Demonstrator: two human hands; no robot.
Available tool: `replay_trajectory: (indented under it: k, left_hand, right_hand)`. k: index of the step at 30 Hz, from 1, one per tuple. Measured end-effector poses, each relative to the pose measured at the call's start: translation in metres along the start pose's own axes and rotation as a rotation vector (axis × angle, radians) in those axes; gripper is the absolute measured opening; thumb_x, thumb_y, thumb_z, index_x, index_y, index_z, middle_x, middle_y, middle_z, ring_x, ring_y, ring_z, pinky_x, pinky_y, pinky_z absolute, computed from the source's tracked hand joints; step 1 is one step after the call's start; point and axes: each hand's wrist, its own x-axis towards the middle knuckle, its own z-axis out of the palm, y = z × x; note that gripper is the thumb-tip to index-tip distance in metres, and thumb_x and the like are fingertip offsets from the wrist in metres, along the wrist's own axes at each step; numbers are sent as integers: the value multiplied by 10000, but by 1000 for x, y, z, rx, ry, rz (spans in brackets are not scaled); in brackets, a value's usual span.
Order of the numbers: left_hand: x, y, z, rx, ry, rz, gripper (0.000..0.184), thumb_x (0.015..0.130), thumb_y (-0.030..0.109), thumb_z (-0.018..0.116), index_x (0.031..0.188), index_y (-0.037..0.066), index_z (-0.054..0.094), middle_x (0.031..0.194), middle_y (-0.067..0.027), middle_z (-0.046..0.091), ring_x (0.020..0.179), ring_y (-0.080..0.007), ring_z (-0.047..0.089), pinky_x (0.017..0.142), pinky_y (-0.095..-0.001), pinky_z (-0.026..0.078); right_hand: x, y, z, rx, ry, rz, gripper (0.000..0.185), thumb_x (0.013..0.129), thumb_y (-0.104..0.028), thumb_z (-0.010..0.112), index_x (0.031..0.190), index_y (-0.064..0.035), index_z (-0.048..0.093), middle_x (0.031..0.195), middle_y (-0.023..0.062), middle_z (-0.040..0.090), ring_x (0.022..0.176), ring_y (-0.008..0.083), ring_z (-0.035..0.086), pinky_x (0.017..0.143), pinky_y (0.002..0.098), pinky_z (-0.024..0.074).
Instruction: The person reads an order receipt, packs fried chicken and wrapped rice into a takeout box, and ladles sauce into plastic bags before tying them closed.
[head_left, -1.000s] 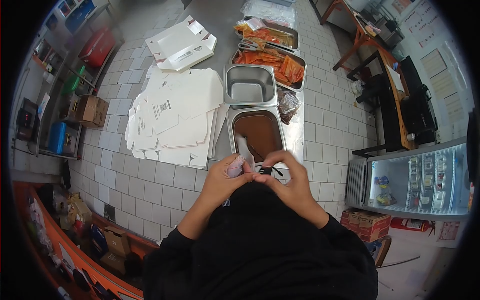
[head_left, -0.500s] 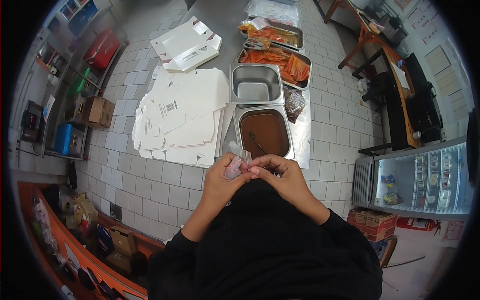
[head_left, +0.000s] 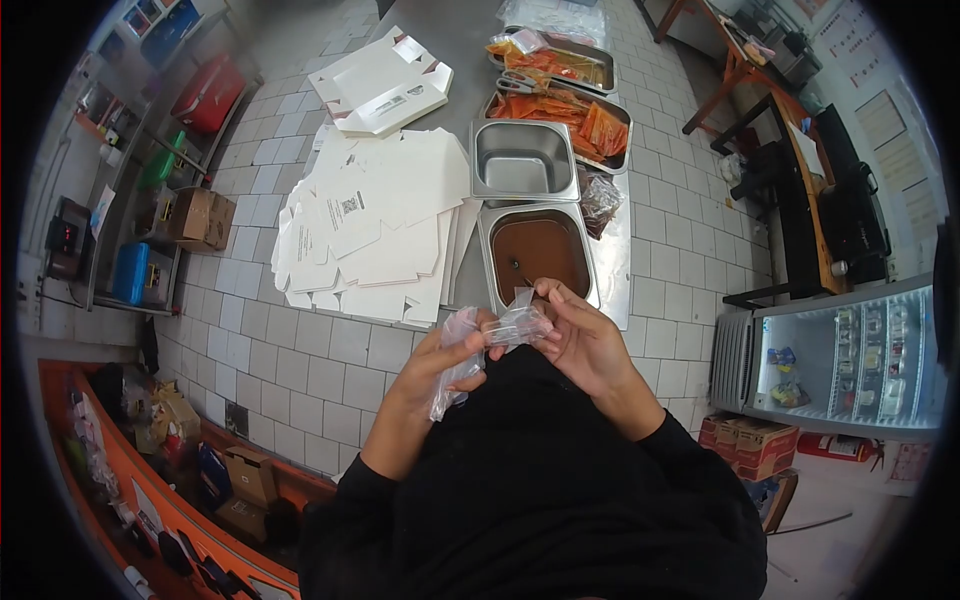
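Observation:
Just in front of my body, my left hand (head_left: 420, 375) is closed around a bunch of thin clear plastic bags (head_left: 440, 400), whose ends hang below the fingers. A clear plastic bag (head_left: 515, 326) stretches across to my right hand (head_left: 590, 345), pinched there between thumb and fingers. Beyond the hands, a deep steel pan (head_left: 488, 240) holds brown sauce (head_left: 545, 245) with a thin dark utensil handle in it. Behind that stands a second steel pan (head_left: 476, 165).
White cardboard sheets (head_left: 385, 210) lie stacked at left on the steel table, with a folded white box (head_left: 385, 85) behind. Trays of orange-red food (head_left: 600, 130) with scissors (head_left: 525, 82) sit farther back. A plastic packet (head_left: 600, 200) lies beside the pans. A glass-door fridge (head_left: 840, 365) stands right.
My hands have moved apart. The plastic between them is more spread out, and more of the bunch shows in my left hand. The view has shifted slightly.

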Motion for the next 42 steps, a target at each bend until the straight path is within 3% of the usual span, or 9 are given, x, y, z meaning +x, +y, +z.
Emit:
replay_trajectory:
  k: [4, 6, 8, 11, 17, 28, 31, 38, 42]
  left_hand:
    - [5, 0, 11, 625, 256, 201, 253, 809, 106, 714, 943, 38, 511, 889, -74, 493, 686, -102, 474, 540, -206, 369]
    - [15, -5, 3, 1350, 429, 769, 280, 717, 35, 702, 918, 29, 507, 924, -93, 485, 749, -172, 492, 655, -250, 413]
    - [16, -13, 12, 1292, 497, 713, 274, 651, -17, 683, 878, 20, 534, 931, -111, 476, 810, -236, 508, 714, -298, 442]
    - [16, -14, 26, 1399, 475, 910, 149, 707, -24, 707, 819, 24, 621, 900, -89, 500, 796, -208, 536, 695, -293, 464]
    - [14, -23, 18, 1515, 447, 700, 212, 741, -3, 684, 947, 46, 686, 934, -113, 552, 792, -258, 604, 651, -338, 492]
    - [-4, -13, 9, 1622, -7, 74, 529, 750, 233, 791, 1202, 63, 573, 1085, -90, 649, 969, -264, 648, 813, -339, 515]
    - [-1, -18, -14, 1306, 19, 164, 501, 763, 159, 790, 1197, 38, 571, 1046, -66, 659, 987, -194, 643, 824, -302, 513]
    - [1, -23, -12, 837, 108, 69, 548, 741, -13, 764, 1249, 28, 562, 1058, -101, 655, 1012, -167, 620, 941, -313, 460]
    - [-4, -18, -1, 941, -105, 12, 608, 749, 44, 776, 1311, 54, 545, 1102, -69, 657, 1059, -144, 599, 944, -301, 453]
  right_hand:
    - [0, 13, 16, -369, 16, -233, 312, 897, -120, 644, 1098, -95, 406, 868, -14, 519, 735, 45, 440, 652, 204, 344]
    - [0, 19, 15, -874, -57, -437, 385, 849, -47, 678, 1108, -86, 395, 845, -23, 521, 735, 41, 446, 638, 209, 344]
    - [-4, 19, 14, -905, 7, -378, 432, 814, -25, 710, 1101, -77, 392, 840, -19, 540, 733, 67, 477, 667, 231, 380]
    - [0, 15, 14, -1320, 364, -836, 403, 741, -37, 754, 1053, -56, 499, 885, 41, 617, 771, 186, 545, 750, 336, 453]
    - [-19, 8, 15, -2125, 161, -1078, 162, 721, -115, 719, 853, -85, 630, 831, 4, 612, 894, 227, 528, 831, 398, 434]
    - [-34, 3, -2, -2075, -304, -714, 241, 712, -237, 779, 854, -85, 656, 972, 14, 610, 959, 219, 521, 871, 411, 405]
    - [-37, -8, -20, -1891, 293, -774, 484, 707, -340, 800, 1066, -87, 597, 991, 100, 547, 958, 290, 516, 828, 398, 429]
    - [-33, -11, -48, -2045, 508, -304, 569, 776, -322, 762, 1256, -120, 531, 947, 84, 584, 888, 276, 566, 796, 366, 457]
    - [-26, -2, -80, -1631, 354, -434, 399, 833, -207, 719, 1192, -92, 587, 885, 86, 617, 806, 234, 611, 730, 332, 489]
